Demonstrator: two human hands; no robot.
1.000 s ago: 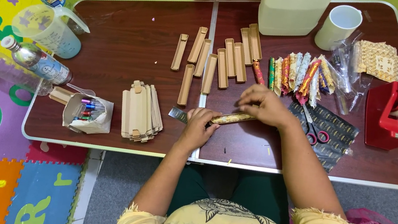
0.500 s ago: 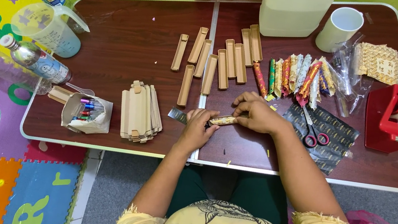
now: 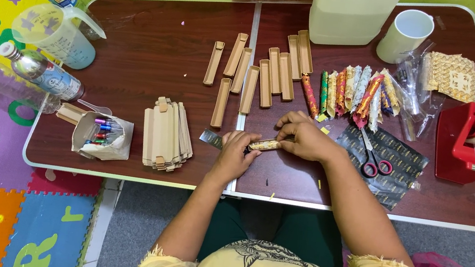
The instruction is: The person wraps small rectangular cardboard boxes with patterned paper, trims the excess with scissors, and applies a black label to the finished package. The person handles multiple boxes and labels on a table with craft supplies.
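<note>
The small wrapped roll (image 3: 264,144) lies near the front edge of the brown table (image 3: 158,39), approx. at its middle seam, and you hold it w/ both hands. Your left hand (image 3: 236,157) is closed around its left end; your right hand (image 3: 303,138) pinches its right end w/ the fingers together. Just right of the roll lie scissors (image 3: 375,156) on dark patterned paper (image 3: 399,171). Behind the roll are open cardboard boxes (image 3: 260,73) and finished colourful rolls (image 3: 354,93); left of it, a stack of flat boxes (image 3: 166,134).

white mug (image 3: 406,35), red tape dispenser (image 3: 463,140), scissors (image 3: 373,156)
</note>
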